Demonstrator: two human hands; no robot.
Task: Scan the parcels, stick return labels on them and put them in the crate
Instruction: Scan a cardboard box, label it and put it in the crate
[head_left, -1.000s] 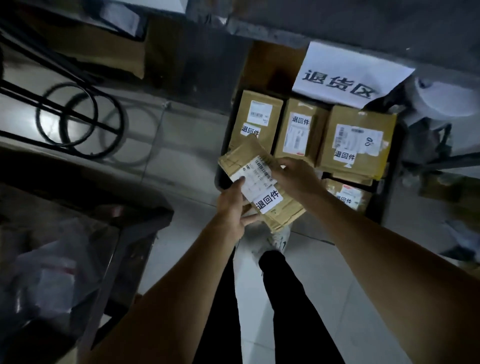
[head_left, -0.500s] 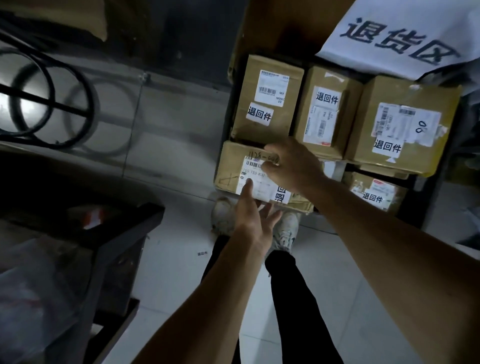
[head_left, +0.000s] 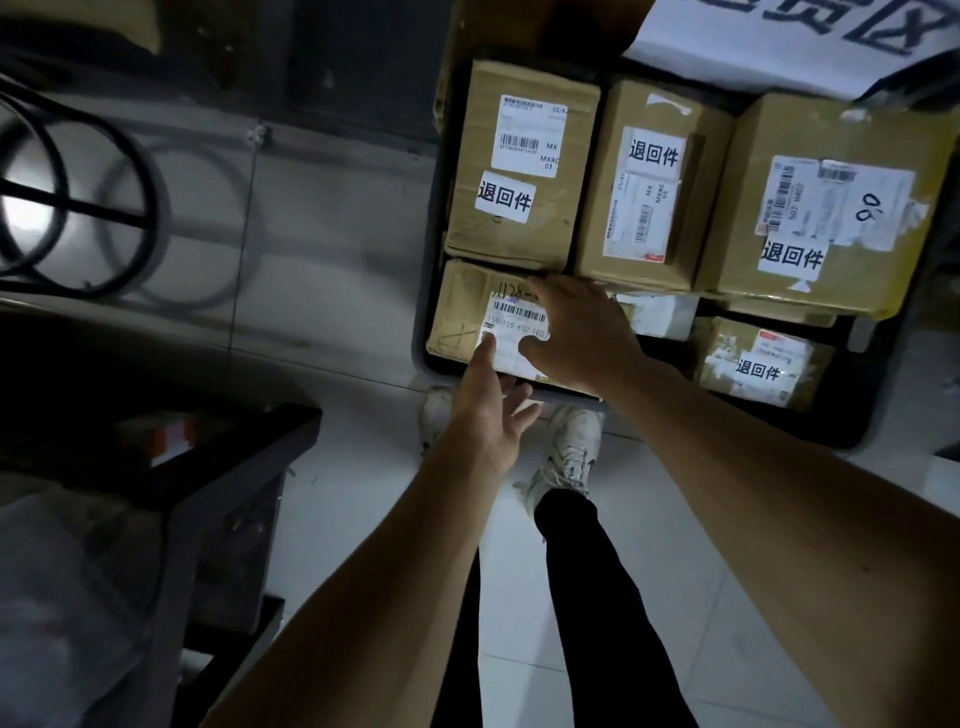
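Where the crate (head_left: 423, 332) sits at 12 o'clock, a parcel (head_left: 460, 312) lies in its near-left corner; right hand (head_left: 582, 332) rests flat on top, left hand (head_left: 488, 410) fingers extended, touching its label (head_left: 514, 325).

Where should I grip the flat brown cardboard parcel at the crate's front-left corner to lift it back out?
Probably by its two short ends, coming from above. The flat brown cardboard parcel lies label-up, its far edge tucked against the taller brown box and its near edge along the dark crate's rim. The right hand covers its right end.
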